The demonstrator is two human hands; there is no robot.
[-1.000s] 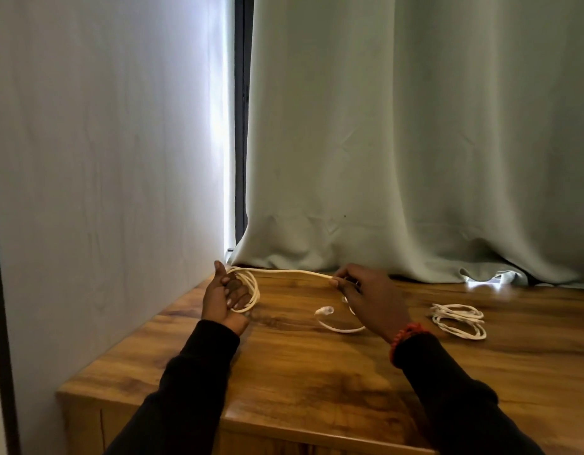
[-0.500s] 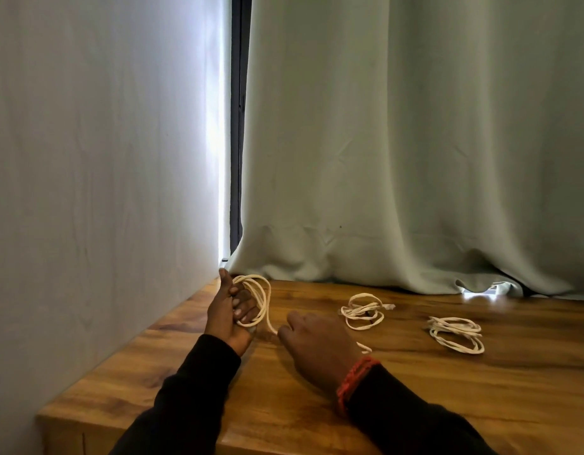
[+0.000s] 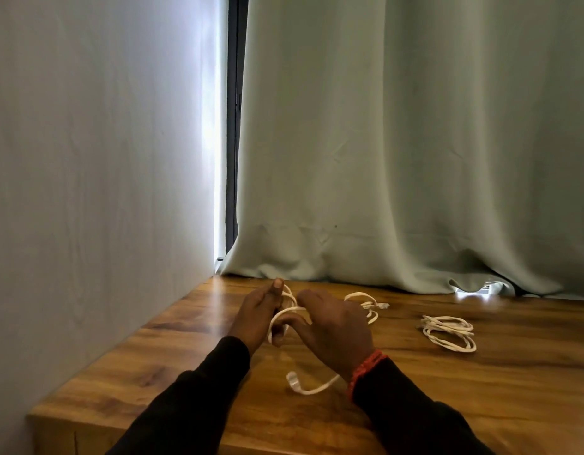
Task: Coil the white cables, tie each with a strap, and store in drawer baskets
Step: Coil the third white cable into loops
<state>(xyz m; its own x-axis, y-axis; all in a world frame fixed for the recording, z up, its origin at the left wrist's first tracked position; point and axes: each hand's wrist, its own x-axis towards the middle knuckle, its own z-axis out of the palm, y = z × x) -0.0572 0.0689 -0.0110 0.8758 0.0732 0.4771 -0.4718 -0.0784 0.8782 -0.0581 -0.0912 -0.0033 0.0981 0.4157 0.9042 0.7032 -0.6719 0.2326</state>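
The table [image 3: 481, 382] is glossy, varnished wood with strong grain that mirrors the light, the curtain [image 3: 398, 159] is soft matt cloth in folds, the white cables [image 3: 448, 333] look smooth, and the sleeves [image 3: 185, 405] are matt dark fabric.

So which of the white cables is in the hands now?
The leftmost cable: the left hand holds its coil, the right hand winds it. The other two cables lie untouched on the table.

White cable [image 3: 285, 318] half-coiled, two coiled cables [image 3: 448, 333] on wood
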